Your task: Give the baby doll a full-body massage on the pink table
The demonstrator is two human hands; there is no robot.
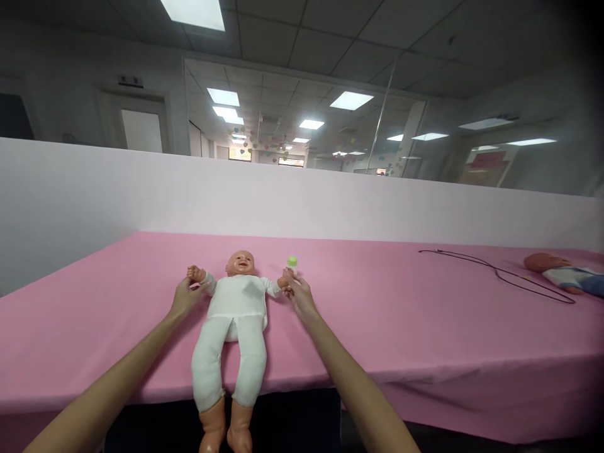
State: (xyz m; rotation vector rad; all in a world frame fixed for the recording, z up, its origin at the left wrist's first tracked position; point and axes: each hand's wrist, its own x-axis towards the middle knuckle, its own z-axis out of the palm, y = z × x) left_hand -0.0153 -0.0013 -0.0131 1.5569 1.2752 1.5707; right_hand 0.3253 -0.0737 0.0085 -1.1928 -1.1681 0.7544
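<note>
A baby doll (pixel 237 301) in a white top and white leggings lies on its back, head away from me, its bare feet hanging past the table's front edge. My left hand (pixel 187 296) is closed around the doll's forearm on the left, near the small fist. On the other side my right hand (pixel 299 294) grips the doll's other arm at the wrist. Both doll arms are spread outward. Just beyond my right hand stands a small bottle with a green cap (pixel 292 261), its lower part hidden by my fingers.
A pink cloth (pixel 377 314) covers the table and drapes over its front. To the right lie a thin dark cord (pixel 495 272) and a second doll (pixel 561 272) in white and blue. A white partition (pixel 302 201) runs along the back, with glass windows above it.
</note>
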